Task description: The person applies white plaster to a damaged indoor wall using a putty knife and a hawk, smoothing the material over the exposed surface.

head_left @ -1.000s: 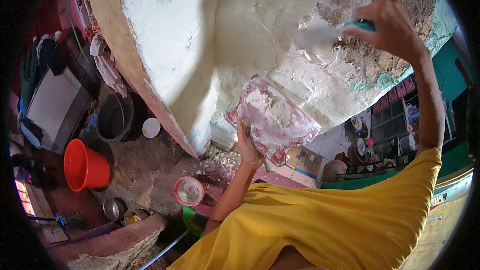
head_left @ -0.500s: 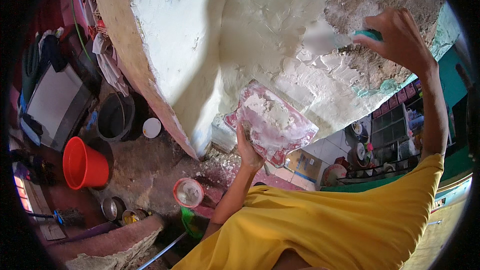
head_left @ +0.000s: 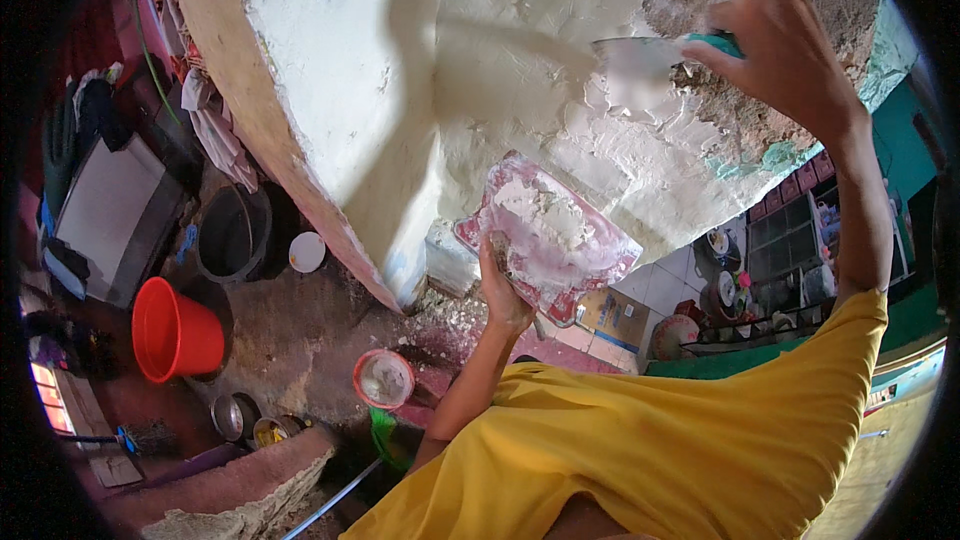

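Observation:
My right hand [head_left: 785, 55], raised at the upper right, is closed on the green handle of a putty knife [head_left: 640, 65]. Its wide blade lies at the wall [head_left: 540, 0], on the border between white plaster and bare rough brown surface. Lower down, my left hand [head_left: 505, 295] grips a flat pinkish-red board [head_left: 610, 260] from below at its near left edge, thumb on top. A heap of white plaster paste [head_left: 545, 215] is spread across the board. The left fingers under the board are hidden.
Left of me on the floor stand a red bucket [head_left: 178, 330], a black tub [head_left: 235, 230] and a small pail with white residue [head_left: 384, 380]. A cardboard box [head_left: 612, 318] and a dish rack [head_left: 785, 245] are to the right. A wall edge [head_left: 300, 160] juts out at left.
My right hand has moved the putty knife slightly up and left along the wall; more of its blade now shows. The left hand and board stay almost in place.

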Motion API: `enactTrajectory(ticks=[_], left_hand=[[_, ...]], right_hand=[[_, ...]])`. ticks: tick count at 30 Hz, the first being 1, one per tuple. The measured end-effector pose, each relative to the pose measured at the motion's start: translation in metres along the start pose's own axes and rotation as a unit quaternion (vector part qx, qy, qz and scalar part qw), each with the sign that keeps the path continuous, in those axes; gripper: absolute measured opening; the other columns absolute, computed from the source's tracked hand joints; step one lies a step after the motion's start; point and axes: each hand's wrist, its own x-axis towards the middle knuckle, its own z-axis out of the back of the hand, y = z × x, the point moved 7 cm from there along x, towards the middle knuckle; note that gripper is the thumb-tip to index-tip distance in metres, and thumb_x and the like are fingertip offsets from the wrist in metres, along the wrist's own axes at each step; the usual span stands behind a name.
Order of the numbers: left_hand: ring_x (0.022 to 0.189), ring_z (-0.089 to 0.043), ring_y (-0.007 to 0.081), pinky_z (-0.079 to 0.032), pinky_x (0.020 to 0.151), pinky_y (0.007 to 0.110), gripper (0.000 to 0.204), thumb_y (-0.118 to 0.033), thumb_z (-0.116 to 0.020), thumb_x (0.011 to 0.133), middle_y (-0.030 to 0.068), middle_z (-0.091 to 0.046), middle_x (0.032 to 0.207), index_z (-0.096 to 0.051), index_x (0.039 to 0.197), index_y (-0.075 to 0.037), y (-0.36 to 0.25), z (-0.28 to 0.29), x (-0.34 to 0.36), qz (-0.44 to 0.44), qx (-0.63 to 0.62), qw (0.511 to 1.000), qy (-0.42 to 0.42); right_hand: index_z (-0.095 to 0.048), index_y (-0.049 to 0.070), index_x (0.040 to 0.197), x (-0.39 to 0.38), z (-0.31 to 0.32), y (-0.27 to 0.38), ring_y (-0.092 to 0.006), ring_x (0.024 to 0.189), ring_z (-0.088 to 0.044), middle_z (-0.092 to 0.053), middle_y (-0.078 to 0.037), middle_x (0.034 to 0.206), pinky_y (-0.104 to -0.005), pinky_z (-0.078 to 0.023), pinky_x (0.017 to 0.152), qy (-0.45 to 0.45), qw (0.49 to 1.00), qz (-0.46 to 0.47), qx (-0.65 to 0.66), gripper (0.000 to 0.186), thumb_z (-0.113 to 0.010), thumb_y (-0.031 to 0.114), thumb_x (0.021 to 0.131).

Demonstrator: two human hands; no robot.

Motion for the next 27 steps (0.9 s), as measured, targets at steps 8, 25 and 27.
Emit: enactTrajectory(ticks=[8,25,27], left_hand=[[0.119,-0.046,0.0262,-0.038,0.100,0.044,0.061,-0.051,-0.033,0.093,0.0090,-0.043,0.132,-0.032,0.137,-0.009,-0.004,-0.013,-0.004,-0.023,0.022,0.999,0.010],[0.121,-0.043,0.0252,-0.036,0.102,0.043,0.060,-0.049,-0.034,0.094,0.0080,-0.042,0.133,-0.031,0.138,-0.009,-0.001,-0.005,0.002,-0.032,-0.008,0.999,0.025],[0.121,-0.043,0.0252,-0.036,0.102,0.043,0.060,-0.050,-0.034,0.094,0.0083,-0.042,0.133,-0.031,0.138,-0.009,0.002,0.004,0.005,-0.037,-0.007,0.999,0.016]], right_hand=[[-0.058,0.007,0.073,-0.008,-0.040,0.040,-0.0282,0.072,-0.059,-0.056,-0.010,0.069,-0.0396,-0.046,0.066,0.084,0.995,0.043,-0.016,0.032,-0.062,0.039,0.078],[-0.062,0.004,0.075,-0.018,-0.049,0.013,-0.0304,0.069,-0.061,-0.059,-0.014,0.069,-0.0413,-0.048,0.065,0.055,0.997,-0.035,0.046,0.035,-0.060,0.039,0.080],[-0.062,0.005,0.074,-0.025,-0.034,0.007,-0.0300,0.067,-0.061,-0.059,-0.013,0.068,-0.0412,-0.048,0.063,0.061,0.996,-0.058,0.029,0.034,-0.061,0.039,0.080]])
